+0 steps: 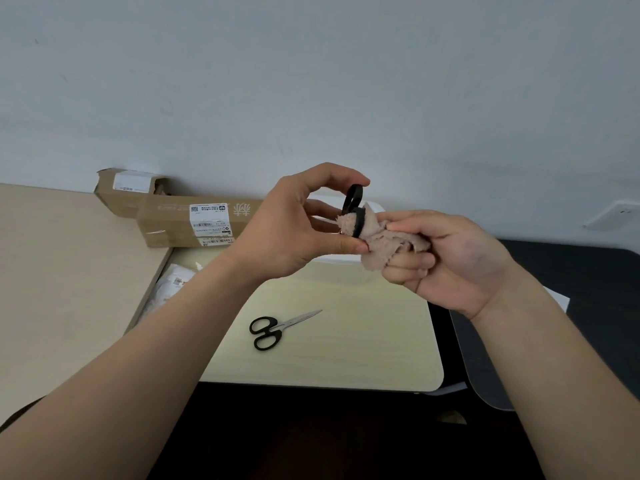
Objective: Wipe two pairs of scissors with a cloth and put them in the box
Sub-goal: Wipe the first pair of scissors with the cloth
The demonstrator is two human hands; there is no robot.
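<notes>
Black-handled scissors (353,209) pinched in left hand (294,226), blades buried in beige fuzzy cloth (384,242) clenched by right hand (457,265). Risk: hidden edge cutting cloth or fingers. Second pair (277,329) lying unwiped on pale board (363,348).

Two bare forearms and hands (294,220), no sleeves, rings or watch.

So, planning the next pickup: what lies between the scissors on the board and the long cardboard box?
Head view: only the left forearm crosses above; the pale board beneath looks bare from scissors to cardboard box.
</notes>
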